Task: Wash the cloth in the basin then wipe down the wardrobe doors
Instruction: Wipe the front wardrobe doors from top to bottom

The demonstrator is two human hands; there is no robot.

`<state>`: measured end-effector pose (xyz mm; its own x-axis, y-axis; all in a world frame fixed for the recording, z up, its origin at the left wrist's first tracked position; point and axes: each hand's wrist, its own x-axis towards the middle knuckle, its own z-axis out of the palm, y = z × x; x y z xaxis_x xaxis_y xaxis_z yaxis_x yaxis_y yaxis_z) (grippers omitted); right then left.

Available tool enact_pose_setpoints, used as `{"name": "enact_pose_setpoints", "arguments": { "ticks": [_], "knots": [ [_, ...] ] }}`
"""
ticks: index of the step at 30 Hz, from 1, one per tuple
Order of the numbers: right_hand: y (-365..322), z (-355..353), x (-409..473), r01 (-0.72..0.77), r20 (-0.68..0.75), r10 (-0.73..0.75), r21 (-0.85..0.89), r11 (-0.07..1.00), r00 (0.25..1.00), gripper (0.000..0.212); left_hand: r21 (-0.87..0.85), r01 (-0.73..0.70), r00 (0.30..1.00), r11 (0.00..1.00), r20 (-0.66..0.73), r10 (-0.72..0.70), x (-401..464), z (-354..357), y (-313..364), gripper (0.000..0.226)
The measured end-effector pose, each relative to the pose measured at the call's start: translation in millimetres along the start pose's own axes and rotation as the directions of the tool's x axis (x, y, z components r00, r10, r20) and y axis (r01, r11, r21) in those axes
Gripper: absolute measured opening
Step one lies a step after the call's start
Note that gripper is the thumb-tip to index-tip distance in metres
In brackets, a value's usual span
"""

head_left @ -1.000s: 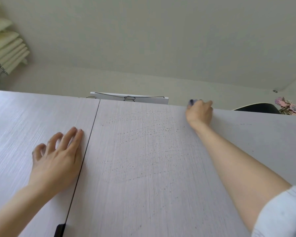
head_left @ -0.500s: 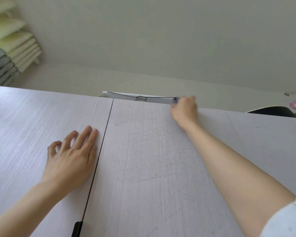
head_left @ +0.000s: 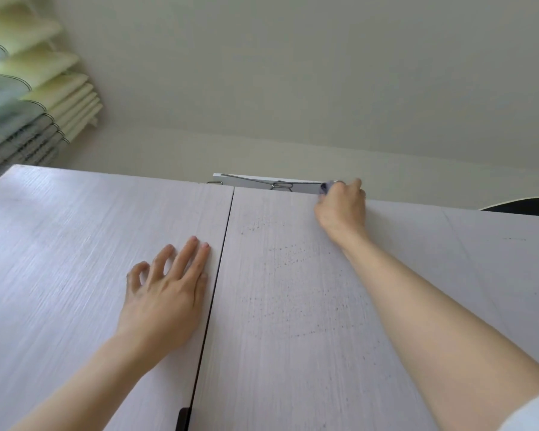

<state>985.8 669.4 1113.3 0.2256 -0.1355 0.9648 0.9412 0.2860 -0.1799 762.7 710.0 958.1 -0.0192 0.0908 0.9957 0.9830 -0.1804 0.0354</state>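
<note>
- The wardrobe doors [head_left: 293, 306] are filling most of the view, pale and wood-grained, with a dark gap running between the left door [head_left: 59, 259] and the middle door, and a fainter seam showing to the right.
- Small dark specks are dotting the middle door between the two hands.
- The left hand [head_left: 165, 290] is lying flat on the left door, just beside the gap, fingers straight and slightly spread, holding nothing.
- The right hand [head_left: 341, 208] is reaching to the top edge of the middle door, fingers curled round the cloth.
- The cloth [head_left: 324, 187] is showing only as a small bluish bit at the fingertips, touching the door's top edge, well apart from the left hand.
- A white board [head_left: 262, 181] with a wire hanger [head_left: 280, 183] is lying on top of the wardrobe, just left of the cloth.
- Curtain folds [head_left: 28, 88] are hanging at upper left.
</note>
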Motion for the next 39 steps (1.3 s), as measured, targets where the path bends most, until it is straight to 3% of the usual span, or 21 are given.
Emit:
{"name": "enact_pose_setpoints", "arguments": {
  "ticks": [4,6,8,11,14,16,19,24,27,31,33,36,37,39],
  "knots": [
    [-52.0,17.8,-29.4,0.313,0.182,-0.328,0.108,0.944,0.927,0.025,-0.005,-0.013,1.0,1.0,0.003,0.013,0.0,-1.6,-0.3,0.088],
    [-63.3,15.1,-31.0,0.364,0.289,-0.403,0.18,0.914,0.868,0.015,-0.018,-0.018,1.0,1.0,-0.002,0.018,-0.4,-3.1,1.1,0.089],
    [-62.2,8.5,-16.8,0.345,0.239,-0.387,0.201,0.917,0.89,0.016,-0.013,-0.016,1.0,1.0,0.014,0.017,-1.5,-5.1,1.4,0.089],
    [-45.7,1.5,7.0,0.2,0.036,-0.202,0.06,0.978,0.979,0.026,-0.034,-0.014,0.999,0.999,0.045,0.015,-2.5,-4.7,1.7,0.089],
    [-40.3,9.1,8.3,0.082,0.083,-0.078,-0.052,0.995,0.994,0.028,0.001,-0.016,0.998,1.0,0.059,0.016,-1.8,-2.6,0.6,0.088],
    [-51.3,20.3,1.4,0.174,0.137,-0.172,-0.007,0.985,0.976,0.028,-0.014,-0.035,0.999,0.999,0.041,0.035,-1.3,-2.8,-1.1,0.086],
    [-75.9,28.4,-9.5,0.388,0.24,-0.402,0.104,0.916,0.884,0.033,-0.023,-0.054,0.997,0.998,0.053,0.055,-1.5,-4.0,-2.1,0.086],
    [-90.3,30.0,-2.1,0.383,0.268,-0.397,0.107,0.918,0.878,0.031,-0.007,-0.048,0.996,0.999,0.081,0.049,-2.6,-5.2,-2.9,0.087],
    [-82.2,16.2,-27.7,0.455,0.314,-0.513,0.242,0.857,0.799,0.023,-0.025,-0.044,0.995,0.999,0.083,0.046,-3.6,-5.4,-5.0,0.087],
    [-71.1,-16.3,-51.4,0.39,0.566,-0.578,0.427,0.816,0.588,0.028,-0.021,-0.047,0.994,0.999,0.096,0.049,-5.8,-3.3,-4.1,0.086],
    [-72.2,-10.4,-33.4,0.444,0.505,-0.57,0.359,0.821,0.648,0.033,-0.035,-0.044,0.995,0.998,0.091,0.047,-4.7,-5.9,-3.9,0.087],
    [-72.0,14.6,-9.0,0.404,0.25,-0.412,0.088,0.911,0.876,0.027,-0.046,-0.059,0.995,0.997,0.079,0.063,-5.7,-5.9,-3.8,0.087],
    [-72.9,20.2,-11.8,0.396,0.224,-0.398,0.056,0.917,0.89,0.025,-0.032,-0.069,0.995,0.997,0.076,0.071,-7.1,-6.4,-5.1,0.087],
    [-72.2,16.5,-35.6,0.508,0.31,-0.507,0.085,0.857,0.804,0.022,-0.026,-0.074,0.995,0.997,0.069,0.076,-8.7,-4.2,-9.2,0.083]
  ]
}}
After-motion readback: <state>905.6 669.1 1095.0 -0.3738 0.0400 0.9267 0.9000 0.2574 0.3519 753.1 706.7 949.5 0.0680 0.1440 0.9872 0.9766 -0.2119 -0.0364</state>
